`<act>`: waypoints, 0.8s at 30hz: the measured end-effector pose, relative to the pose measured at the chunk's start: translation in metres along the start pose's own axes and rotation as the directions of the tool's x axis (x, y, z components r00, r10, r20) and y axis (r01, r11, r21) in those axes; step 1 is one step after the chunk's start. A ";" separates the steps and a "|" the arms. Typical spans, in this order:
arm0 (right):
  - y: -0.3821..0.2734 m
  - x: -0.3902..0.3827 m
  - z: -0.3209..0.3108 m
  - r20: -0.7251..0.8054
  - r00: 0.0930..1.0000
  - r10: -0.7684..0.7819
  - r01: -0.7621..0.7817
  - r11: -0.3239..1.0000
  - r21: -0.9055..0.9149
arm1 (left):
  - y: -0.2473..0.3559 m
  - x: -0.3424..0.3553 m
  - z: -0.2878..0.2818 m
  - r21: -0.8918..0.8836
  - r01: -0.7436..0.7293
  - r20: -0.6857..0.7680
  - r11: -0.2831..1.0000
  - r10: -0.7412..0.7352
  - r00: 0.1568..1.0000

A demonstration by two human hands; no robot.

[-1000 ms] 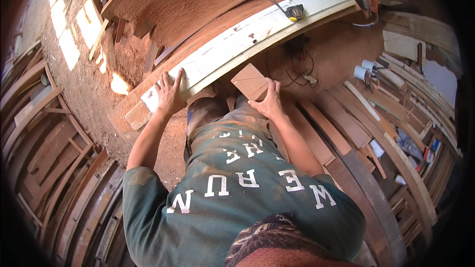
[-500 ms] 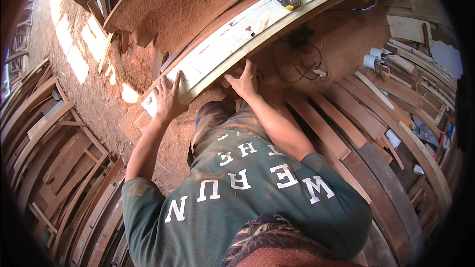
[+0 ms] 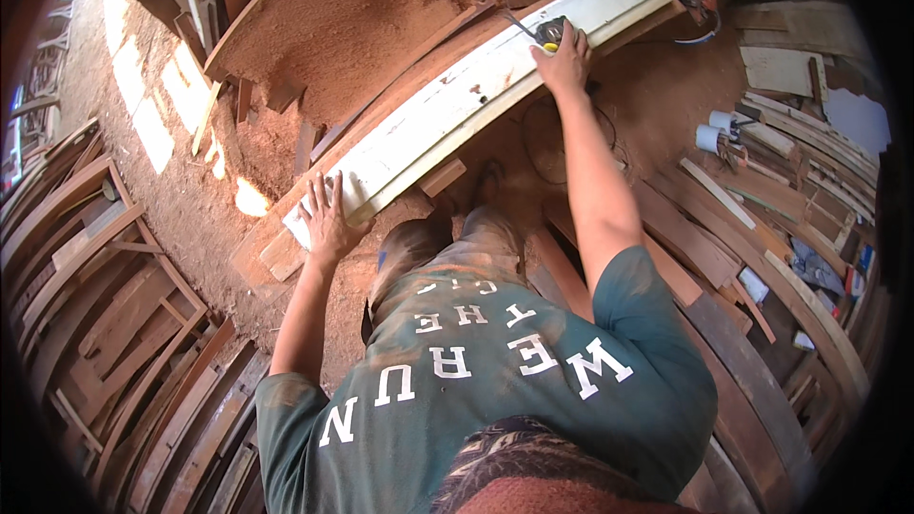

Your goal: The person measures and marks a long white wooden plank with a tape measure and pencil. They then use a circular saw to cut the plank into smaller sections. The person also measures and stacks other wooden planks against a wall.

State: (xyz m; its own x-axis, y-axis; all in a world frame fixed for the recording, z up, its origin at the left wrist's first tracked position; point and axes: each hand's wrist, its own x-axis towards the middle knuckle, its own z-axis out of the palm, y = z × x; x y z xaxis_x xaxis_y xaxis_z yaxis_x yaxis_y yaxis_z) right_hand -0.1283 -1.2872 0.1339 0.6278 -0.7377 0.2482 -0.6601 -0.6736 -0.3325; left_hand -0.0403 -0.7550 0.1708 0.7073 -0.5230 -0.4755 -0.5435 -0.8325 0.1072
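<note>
We see a dusty brown floor (image 3: 195, 228), with reddish sawdust (image 3: 381, 48) heaped at the top and bright sunlight patches (image 3: 152, 136) at upper left. Wooden frames and boards (image 3: 133, 314) crowd our left; long timber planks (image 3: 681, 219) lie along our right.

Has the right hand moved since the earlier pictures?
Yes. Judged against the white board, the right hand has moved forward and right, toward the board's far right end, and is now at the tape measure.

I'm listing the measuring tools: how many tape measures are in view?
1: the tape measure is on the white board, at the right hand. Others may be hidden from view.
</note>
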 end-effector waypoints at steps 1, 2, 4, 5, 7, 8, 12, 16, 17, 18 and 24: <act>0.011 0.016 0.007 0.102 0.994 0.031 -0.038 0.997 0.064 | 0.001 -0.006 0.002 0.013 0.015 -0.015 1.000 -0.015 1.000; 0.015 0.029 0.010 0.203 0.978 0.051 -0.077 0.990 0.121 | 0.000 -0.012 0.009 -0.017 0.016 -0.070 1.000 -0.017 0.997; 0.005 0.041 0.012 0.279 0.957 0.075 -0.086 0.996 0.030 | -0.004 -0.026 0.027 -0.109 0.038 -0.143 0.993 -0.054 0.988; -0.018 0.045 -0.002 0.337 0.937 0.085 -0.087 0.996 -0.009 | -0.004 -0.031 0.035 -0.166 0.083 -0.181 0.983 -0.113 0.977; -0.047 0.050 -0.012 0.432 0.897 0.097 -0.096 0.995 -0.025 | -0.004 -0.039 0.046 -0.282 0.155 -0.241 0.947 -0.227 0.944; -0.052 0.050 -0.007 0.374 0.926 0.054 -0.086 0.994 0.071 | -0.007 -0.039 0.051 -0.359 0.210 -0.254 0.909 -0.312 0.916; -0.070 0.061 0.013 0.034 0.995 -0.089 0.076 0.956 0.282 | -0.046 -0.023 0.061 -0.528 0.381 -0.225 0.759 -0.558 0.799; -0.079 0.045 0.000 -0.027 0.996 -0.085 0.088 0.904 0.419 | -0.085 -0.009 0.071 -0.703 0.455 -0.079 0.547 -0.695 0.714; -0.096 0.023 -0.025 0.136 0.988 0.068 -0.127 0.864 0.487 | -0.086 -0.006 0.064 -0.743 0.451 -0.041 0.493 -0.707 0.706; -0.076 -0.002 -0.005 0.111 0.991 0.072 -0.110 0.918 0.380 | -0.084 -0.005 0.058 -0.672 0.469 -0.062 0.573 -0.675 0.735; -0.059 -0.231 0.019 0.914 0.336 0.229 -0.839 0.513 0.180 | -0.013 0.006 -0.016 -0.189 0.168 -0.049 0.968 -0.180 0.982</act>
State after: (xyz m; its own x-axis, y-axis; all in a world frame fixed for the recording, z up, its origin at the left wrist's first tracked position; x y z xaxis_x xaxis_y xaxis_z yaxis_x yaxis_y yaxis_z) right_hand -0.2266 -1.0761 0.0794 0.4369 -0.3609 -0.8239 -0.7911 0.2817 -0.5429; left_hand -0.0217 -0.7498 0.1810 0.8151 -0.3730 -0.4433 -0.3217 -0.9278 0.1891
